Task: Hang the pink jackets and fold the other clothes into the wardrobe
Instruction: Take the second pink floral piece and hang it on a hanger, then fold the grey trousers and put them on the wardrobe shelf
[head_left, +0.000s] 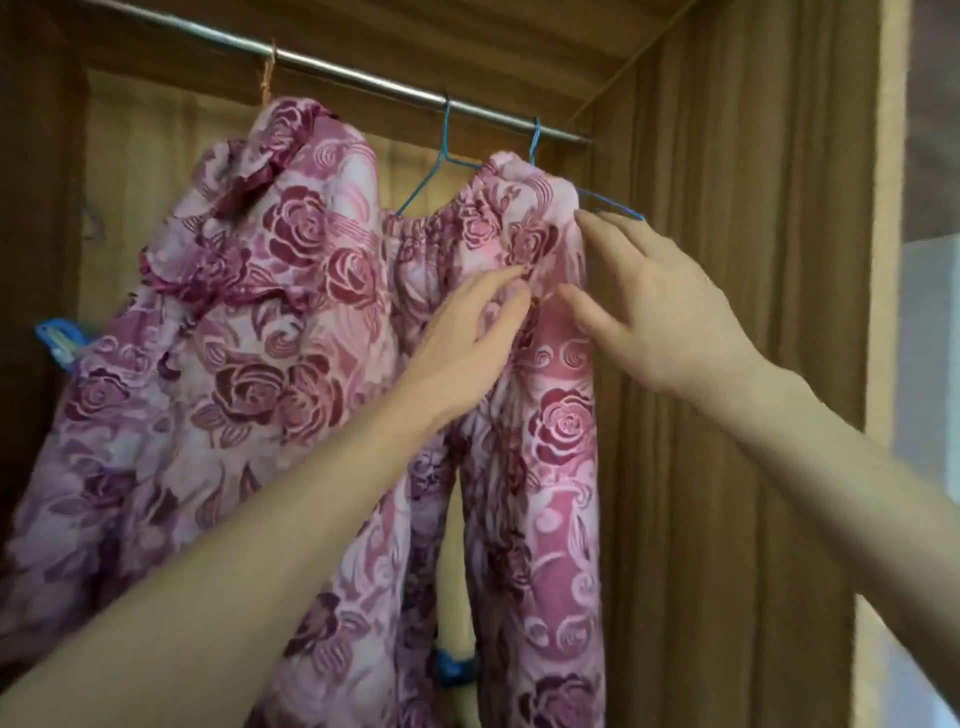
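Observation:
Two pink jackets with a dark rose pattern hang from the steel rail (363, 78) inside the wardrobe. The left jacket (249, 322) hangs bunched from an orange string. The right jacket (561, 426) sits on blue wire hangers (447, 156) hooked over the rail. My left hand (467, 343) touches the right jacket's cloth just below its gathered collar, fingers stretched forward. My right hand (654, 312) is spread beside the jacket's right shoulder, fingertips near the blue hanger's end (623, 210). It holds nothing that I can see.
The wardrobe's wooden side wall (727, 364) stands close on the right, the back panel (135, 171) behind the jackets. A blue clip (57, 338) shows at the left edge. Something blue (454, 667) peeks out low between the jacket's halves.

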